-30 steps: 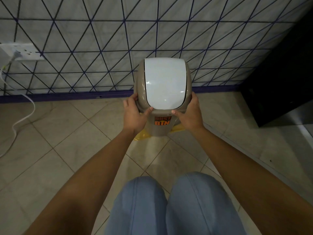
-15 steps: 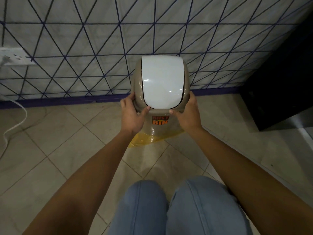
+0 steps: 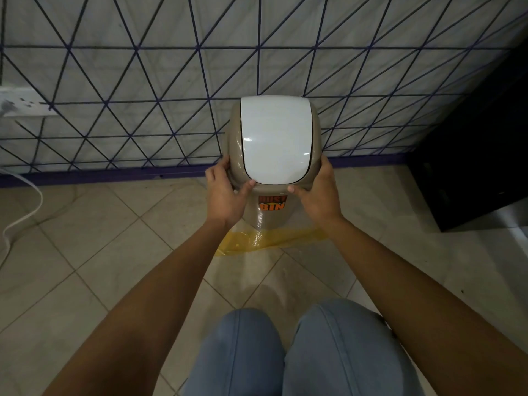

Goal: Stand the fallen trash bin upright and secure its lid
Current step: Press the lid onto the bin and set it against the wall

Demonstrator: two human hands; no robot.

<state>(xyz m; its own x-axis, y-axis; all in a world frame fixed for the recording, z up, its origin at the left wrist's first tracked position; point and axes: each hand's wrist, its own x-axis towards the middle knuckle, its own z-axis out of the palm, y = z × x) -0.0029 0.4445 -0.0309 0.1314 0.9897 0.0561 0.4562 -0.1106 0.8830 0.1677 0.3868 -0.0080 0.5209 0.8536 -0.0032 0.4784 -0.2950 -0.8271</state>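
Note:
A beige trash bin (image 3: pixel 267 215) with an orange "DUST BIN" sticker stands upright on the tiled floor against the wall. Its beige lid (image 3: pixel 233 144) with a white swing flap (image 3: pixel 275 141) sits on top. My left hand (image 3: pixel 225 192) grips the lid's left side, thumb on its front rim. My right hand (image 3: pixel 317 195) grips the lid's right side, thumb likewise on the front rim. The bin's base is partly hidden behind my hands.
A yellow plastic sheet (image 3: pixel 265 238) lies under the bin. A dark cabinet (image 3: pixel 471 155) stands at the right. A wall socket (image 3: pixel 20 105) with a white cable (image 3: pixel 25 212) is at the left. My knees in blue jeans (image 3: pixel 300 352) are below.
My hands stay on the lid's sides. The view has shifted a little, so the bin sits slightly lower and more of the yellow sheet shows.

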